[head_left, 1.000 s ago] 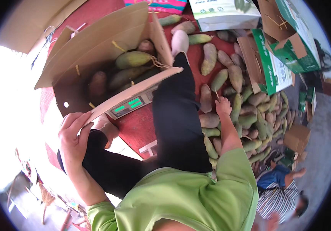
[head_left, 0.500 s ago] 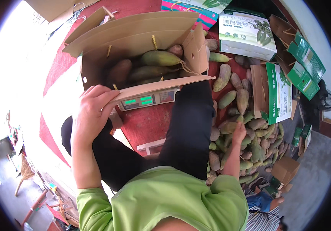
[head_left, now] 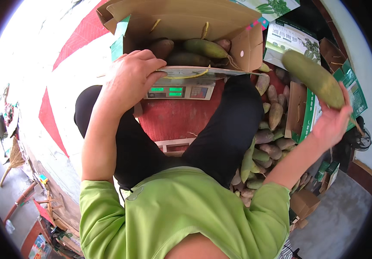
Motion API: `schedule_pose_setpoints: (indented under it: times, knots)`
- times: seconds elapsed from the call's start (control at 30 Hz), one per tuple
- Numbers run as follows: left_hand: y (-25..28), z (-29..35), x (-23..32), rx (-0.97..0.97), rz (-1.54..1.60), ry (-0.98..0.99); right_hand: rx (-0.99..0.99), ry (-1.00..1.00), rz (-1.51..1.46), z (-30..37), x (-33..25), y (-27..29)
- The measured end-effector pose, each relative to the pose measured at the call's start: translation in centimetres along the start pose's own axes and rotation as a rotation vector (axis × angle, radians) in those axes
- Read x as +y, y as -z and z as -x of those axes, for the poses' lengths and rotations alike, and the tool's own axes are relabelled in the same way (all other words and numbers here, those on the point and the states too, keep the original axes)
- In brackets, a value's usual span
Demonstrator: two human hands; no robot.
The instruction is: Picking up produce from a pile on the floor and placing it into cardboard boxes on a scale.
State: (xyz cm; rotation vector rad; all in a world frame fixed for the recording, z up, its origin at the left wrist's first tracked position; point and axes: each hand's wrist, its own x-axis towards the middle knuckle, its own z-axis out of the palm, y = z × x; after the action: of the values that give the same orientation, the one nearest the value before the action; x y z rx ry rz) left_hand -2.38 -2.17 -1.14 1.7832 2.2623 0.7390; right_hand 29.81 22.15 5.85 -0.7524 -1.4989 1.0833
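Observation:
In front of me an open cardboard box with yellow rope handles rests on a digital scale with lit green displays. Several green radishes lie inside it. My left hand grips the box's near wall at its left corner, fingers over the top edge. Raised to the right, my right hand is wrapped round the root end of a large green radish, which tilts up and to the left, apart from the box. Its thin root hangs below my fingers.
On the right, beside my leg, lies a heap of radishes. Printed boxes stand behind it, with an open green-and-white box nearer. A small fan stands at far right. A broom lies at far left.
My right hand has lifted a green radish from the heap, up and to the right. My left hand stays on the box, whose near flap now hangs down outward. The view has shifted.

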Motion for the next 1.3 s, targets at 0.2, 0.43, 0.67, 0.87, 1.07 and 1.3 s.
schedule_pose_setpoints:
  times: [0.2, 0.43, 0.67, 0.87, 1.07, 1.3]
  knots:
    - [0.4, 0.6, -0.3, 0.051, -0.003, -0.044, -0.167, -0.070, 0.002, -0.2, 1.2, -11.8]
    - [0.4, 0.4, -0.6, 0.055, -0.012, -0.072, -0.448, -0.373, -0.083, 0.5, 6.5, -18.3]
    - [0.4, 0.3, -0.6, 0.044, -0.031, -0.056, -0.550, -0.489, -0.201, 0.0, 6.9, -19.8]
    - [0.2, 0.6, -1.1, 0.053, -0.030, -0.033, -0.670, -0.563, 0.068, 0.5, 6.3, -21.4]
    - [0.1, 0.2, -1.0, 0.079, -0.060, -0.026, -0.407, -0.180, 0.225, -2.6, 7.6, -15.4]
    - [0.0, 0.3, -1.2, 0.197, -0.055, -0.070, 0.030, -0.270, 0.129, -2.6, 10.3, -10.1]
